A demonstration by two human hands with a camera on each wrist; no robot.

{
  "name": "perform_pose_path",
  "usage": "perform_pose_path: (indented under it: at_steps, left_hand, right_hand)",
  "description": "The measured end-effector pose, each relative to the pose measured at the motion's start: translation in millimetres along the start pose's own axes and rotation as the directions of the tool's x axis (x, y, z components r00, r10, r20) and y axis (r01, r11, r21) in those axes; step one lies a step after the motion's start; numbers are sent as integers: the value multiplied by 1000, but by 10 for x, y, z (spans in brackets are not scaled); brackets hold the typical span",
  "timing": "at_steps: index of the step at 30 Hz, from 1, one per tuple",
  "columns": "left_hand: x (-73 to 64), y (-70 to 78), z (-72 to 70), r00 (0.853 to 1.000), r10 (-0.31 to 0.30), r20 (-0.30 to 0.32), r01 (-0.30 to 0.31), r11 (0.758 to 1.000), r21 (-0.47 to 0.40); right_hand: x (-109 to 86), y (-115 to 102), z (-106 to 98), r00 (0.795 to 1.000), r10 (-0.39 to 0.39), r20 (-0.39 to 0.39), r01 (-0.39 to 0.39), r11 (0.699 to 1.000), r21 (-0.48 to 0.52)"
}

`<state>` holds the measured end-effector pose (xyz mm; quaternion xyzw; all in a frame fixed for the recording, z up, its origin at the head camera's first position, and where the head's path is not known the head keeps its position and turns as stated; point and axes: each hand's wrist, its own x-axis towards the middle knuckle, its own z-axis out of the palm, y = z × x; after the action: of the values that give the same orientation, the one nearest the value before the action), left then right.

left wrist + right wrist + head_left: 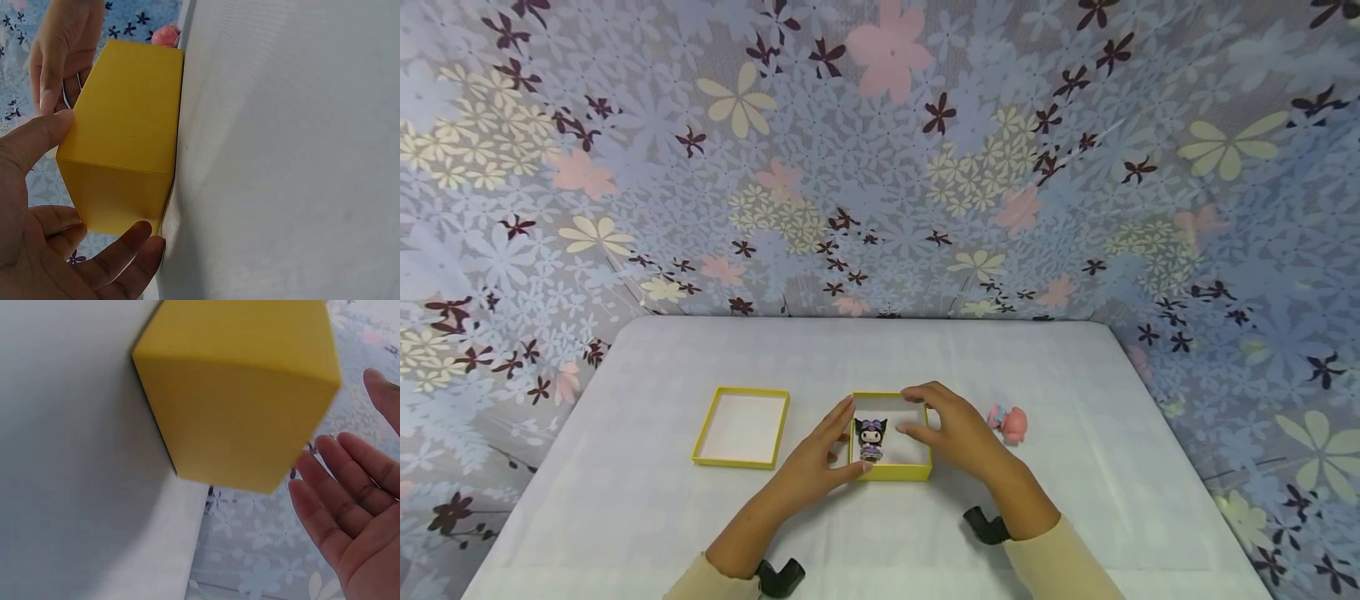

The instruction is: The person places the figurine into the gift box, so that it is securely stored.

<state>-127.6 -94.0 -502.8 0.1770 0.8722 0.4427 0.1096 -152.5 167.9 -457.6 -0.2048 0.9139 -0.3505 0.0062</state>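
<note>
A yellow box (897,472) with a white inside stands on the table, its top uncovered. Inside, at the left, is a small figurine (871,438) with a black eared hood, a pale face and a purple outfit. My left hand (813,465) grips the box's left end, thumb at the near rim and index finger at the far corner. Its other fingers rest along the end wall of the yellow box (119,112). Over the box's right end, my right hand (958,429) has its fingers spread and nothing in them; the right wrist view shows this hand (356,506) with loosely extended fingers.
A shallow yellow-rimmed lid (743,427) lies left of the box, white inside up. Right of my right hand sits a pink figurine (1013,424) with a blue detail. The white-covered table (647,533) meets flowered cloth (887,208) at the back and sides.
</note>
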Motion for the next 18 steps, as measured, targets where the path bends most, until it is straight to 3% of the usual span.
perform_pose_path:
  at_steps: [13,18]
  left_hand:
    - [-3,9,9,1000,-2,-4,2,1000,4]
    - [-8,9,7,1000,-7,7,7,1000,4]
  right_hand:
    - [-158,84,-217,996,11,-83,-12,1000,-13]
    - [-239,118,-261,993,49,-112,-51,999,-16]
